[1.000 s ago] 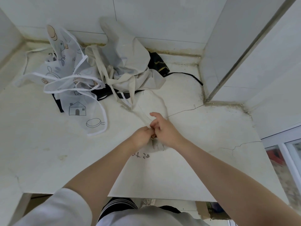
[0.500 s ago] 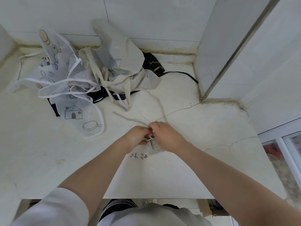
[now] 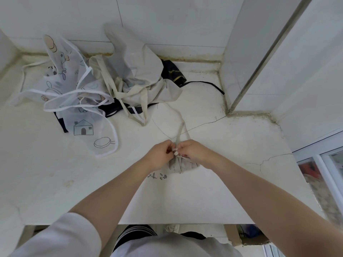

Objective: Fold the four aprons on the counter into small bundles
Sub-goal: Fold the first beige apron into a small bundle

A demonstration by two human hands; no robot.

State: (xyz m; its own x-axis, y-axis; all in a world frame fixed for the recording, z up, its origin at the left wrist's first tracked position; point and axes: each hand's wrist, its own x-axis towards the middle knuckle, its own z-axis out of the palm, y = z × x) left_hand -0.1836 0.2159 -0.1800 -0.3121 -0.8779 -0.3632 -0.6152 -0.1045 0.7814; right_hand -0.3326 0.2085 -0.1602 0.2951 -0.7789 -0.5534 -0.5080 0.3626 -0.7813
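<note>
1. Both hands are working at the middle of the counter point(image 3: 232, 182), near its front edge. The left hand point(image 3: 159, 154) and right hand point(image 3: 193, 151) are curled, knuckles almost touching, each pinching the beige strap point(image 3: 181, 130) just above a small grey bundle point(image 3: 182, 165).
2. The bundle is lying under the hands, partly hidden. Its long axis is hard to tell; it seems to be running left to right.
3. The strap is trailing away from the person toward the beige apron point(image 3: 137, 78) in the pile at the back wall.
4. Risk: the tie is looking unfinished, so a slipping pinch could let the bundle spring open.
5. Risk: pulling hard could be dragging the pile if the strap is snagged there; I cannot tell.
6. The printed sheer apron point(image 3: 74, 101) and black apron point(image 3: 172, 71) are waiting unfolded, straps tangled.
</note>
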